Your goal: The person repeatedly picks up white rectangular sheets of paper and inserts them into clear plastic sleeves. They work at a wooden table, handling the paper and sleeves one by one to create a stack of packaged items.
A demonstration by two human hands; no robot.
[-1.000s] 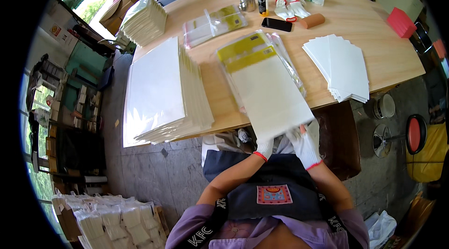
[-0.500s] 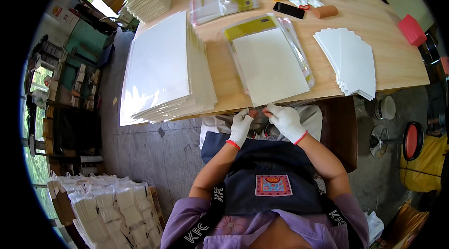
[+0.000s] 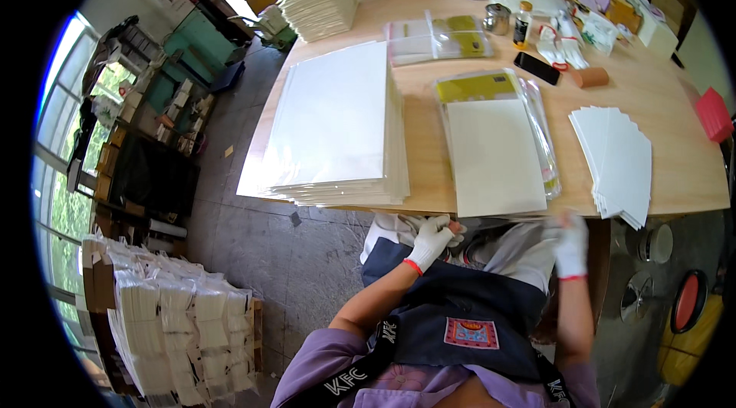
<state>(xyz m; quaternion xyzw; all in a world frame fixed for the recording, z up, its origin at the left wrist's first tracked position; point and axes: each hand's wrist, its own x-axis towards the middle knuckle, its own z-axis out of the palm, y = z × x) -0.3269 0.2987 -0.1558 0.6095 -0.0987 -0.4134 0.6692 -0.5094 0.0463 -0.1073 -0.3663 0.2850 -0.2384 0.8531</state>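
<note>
Sheet [image 3: 497, 159] lies on plastic bags [image 3: 477, 86] on the table [image 3: 423, 132], ahead of and between curled left hand [image 3: 433, 241] and blurred right hand [image 3: 569, 245], long axis running away from them — nearer hand unclear, can't tell if either grips anything — flat, plain, off-white, rectangular.

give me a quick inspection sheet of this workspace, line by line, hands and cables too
surface: pale wooden table, things spread across it
job's things: white sheet on yellow-banded plastic bags; fanned sheets right of it, tall stack left
clutter: phone, bottle, metal container, brown roll, spare gloves
hands: left hand gloved, below the near table edge; right hand gloved, blurred; grips unclear
cables: nothing seen
surroundings: window left, red-seated stool right
</note>
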